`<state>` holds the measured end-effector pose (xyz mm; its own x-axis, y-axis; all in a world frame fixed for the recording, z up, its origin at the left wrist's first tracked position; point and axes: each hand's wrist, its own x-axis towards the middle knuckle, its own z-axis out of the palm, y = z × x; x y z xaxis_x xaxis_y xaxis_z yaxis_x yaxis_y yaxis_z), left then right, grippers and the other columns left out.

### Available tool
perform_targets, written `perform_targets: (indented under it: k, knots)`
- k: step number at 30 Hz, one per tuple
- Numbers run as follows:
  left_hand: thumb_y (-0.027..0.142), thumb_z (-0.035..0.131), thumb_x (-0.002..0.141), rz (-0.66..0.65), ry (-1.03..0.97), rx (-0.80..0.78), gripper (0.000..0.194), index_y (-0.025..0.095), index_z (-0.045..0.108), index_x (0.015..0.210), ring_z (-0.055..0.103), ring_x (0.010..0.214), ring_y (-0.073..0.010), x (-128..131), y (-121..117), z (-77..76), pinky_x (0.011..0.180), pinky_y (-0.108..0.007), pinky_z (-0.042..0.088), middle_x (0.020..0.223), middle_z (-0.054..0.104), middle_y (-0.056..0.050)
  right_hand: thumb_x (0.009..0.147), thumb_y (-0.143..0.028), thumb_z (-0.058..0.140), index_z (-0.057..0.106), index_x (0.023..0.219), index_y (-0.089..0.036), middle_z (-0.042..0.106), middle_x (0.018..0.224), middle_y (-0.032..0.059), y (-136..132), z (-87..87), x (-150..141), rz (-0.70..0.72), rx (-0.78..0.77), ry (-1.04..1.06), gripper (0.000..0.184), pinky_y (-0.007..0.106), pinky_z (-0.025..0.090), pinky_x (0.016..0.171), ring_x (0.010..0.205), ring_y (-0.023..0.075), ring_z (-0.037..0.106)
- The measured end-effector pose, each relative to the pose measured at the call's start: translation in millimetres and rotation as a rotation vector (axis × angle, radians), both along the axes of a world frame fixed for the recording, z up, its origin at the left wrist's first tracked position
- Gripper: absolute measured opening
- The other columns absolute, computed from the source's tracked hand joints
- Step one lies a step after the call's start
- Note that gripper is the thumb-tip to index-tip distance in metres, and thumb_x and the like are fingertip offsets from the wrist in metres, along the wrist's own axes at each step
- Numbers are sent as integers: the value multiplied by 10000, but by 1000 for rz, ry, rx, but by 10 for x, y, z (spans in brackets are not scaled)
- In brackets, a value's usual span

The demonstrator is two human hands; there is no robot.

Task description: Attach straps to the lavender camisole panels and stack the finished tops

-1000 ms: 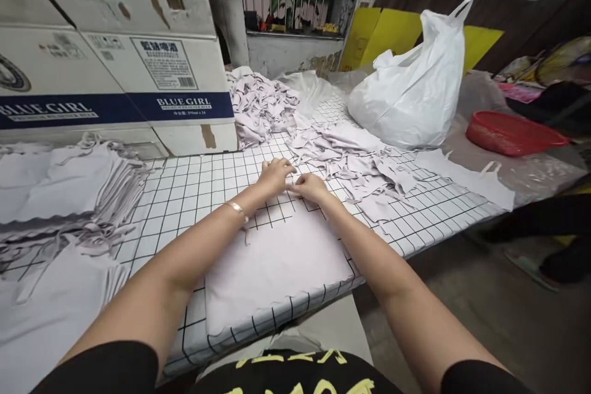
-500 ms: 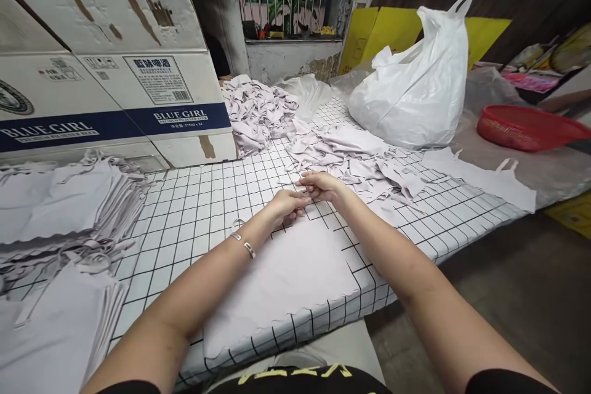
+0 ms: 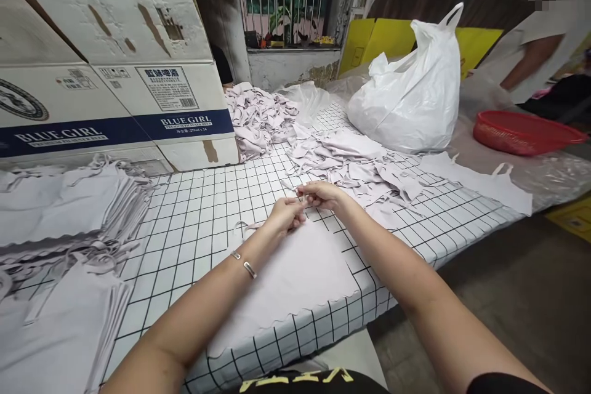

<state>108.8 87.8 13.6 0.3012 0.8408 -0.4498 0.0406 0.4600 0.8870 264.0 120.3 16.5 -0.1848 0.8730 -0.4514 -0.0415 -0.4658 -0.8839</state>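
A pale pinkish-lilac camisole (image 3: 295, 277) lies flat on the table before me, its wavy hem near the front edge. One of its thin straps loops out beside my left wrist. At the camisole's far end, my left hand (image 3: 287, 214) is closed in a pinch. My right hand (image 3: 324, 194) meets it, thumb and fingers pinched together. Between the fingertips a small light bit of the strap shows; the rest of it is covered by my fingers.
Stacked camisoles (image 3: 60, 203) fill the left side, in front of a beer carton (image 3: 184, 92). Loose fabric pieces (image 3: 355, 160) and a heap of cloth (image 3: 261, 114) lie beyond my hands. Farther right are a white plastic bag (image 3: 406, 98), another camisole (image 3: 480, 180), a red basket (image 3: 521, 132) and a person (image 3: 549, 43).
My hands have drawn slightly closer together, still pinching at the same spot. The view has shifted a little, and a person now shows at the upper right. The camisole lies as before.
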Motion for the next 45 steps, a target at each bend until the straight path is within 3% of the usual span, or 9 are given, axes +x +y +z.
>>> perform_targets:
  k: [5, 11, 16, 19, 25, 31, 34, 40, 45]
  knots:
    - [243, 658, 838, -159, 97, -25, 234, 104, 605, 657, 337, 317, -37, 87, -66, -189, 382, -199, 198, 476, 546, -10, 850, -216, 619, 589, 758, -130, 613, 694, 10, 217, 270, 28, -10, 16, 10, 129, 132, 210, 329, 404, 16, 327]
    - [306, 687, 811, -202, 156, -2, 231, 109, 661, 694, 335, 331, -55, 59, -58, -180, 389, -209, 206, 452, 537, -6, 784, -119, 653, 613, 768, -129, 628, 739, 24, 432, 754, 85, -125, 131, -32, 45, 145, 281, 394, 480, 29, 389]
    - [578, 535, 870, -77, 40, 75, 457, 143, 648, 790, 469, 464, -86, -133, -224, 197, 438, -203, 324, 599, 590, -30, 745, -209, 697, 723, 821, -184, 587, 762, 13, -260, 773, -30, -153, 708, -381, 83, 241, 448, 625, 655, 95, 495]
    - [610, 403, 922, -233, -291, -155, 554, 132, 616, 740, 595, 619, -142, -237, -348, 394, 574, -253, 485, 694, 627, -94, 768, -201, 636, 737, 937, -267, 566, 799, 15, -909, 583, -49, 103, 922, -559, 208, 323, 483, 747, 765, 149, 536]
    - [167, 416, 973, -199, -678, -376, 224, 83, 617, 923, 668, 908, -190, -222, -419, 461, 897, -351, 540, 936, 675, -150, 823, -320, 611, 560, 1229, -248, 563, 1186, 92, -1451, 270, 62, -172, 644, -346, 415, 354, 492, 841, 933, 177, 551]
    - [115, 435, 949, -152, -664, -314, 185, 90, 611, 899, 661, 952, -182, -105, -364, 539, 912, -338, 537, 967, 678, -141, 743, -400, 747, 692, 962, -161, 691, 947, 82, -1355, 133, -22, 230, 249, -7, 329, 299, 469, 743, 828, 155, 591]
    - [193, 443, 947, -167, -440, -112, 218, 117, 623, 851, 649, 944, -206, -157, -255, 473, 885, -375, 521, 956, 680, -140, 685, -404, 792, 736, 853, -145, 698, 884, 73, -1307, 121, -17, 176, 180, -74, 314, 276, 441, 700, 771, 135, 579]
    - [423, 661, 786, -307, 705, 731, 270, 188, 605, 665, 559, 947, -324, -406, -358, 27, 908, -540, 348, 839, 648, -119, 611, -415, 818, 704, 727, -151, 678, 827, 42, -1015, 110, 157, -55, 225, -140, 310, 253, 374, 550, 581, 75, 462]
    - [440, 679, 787, -384, 916, 889, 329, 176, 596, 965, 492, 1026, -344, -433, -698, -137, 891, -533, 314, 1036, 614, -123, 606, -355, 825, 629, 690, -157, 635, 720, 16, -890, 5, 159, -92, 234, -110, 292, 240, 367, 533, 574, 75, 485]
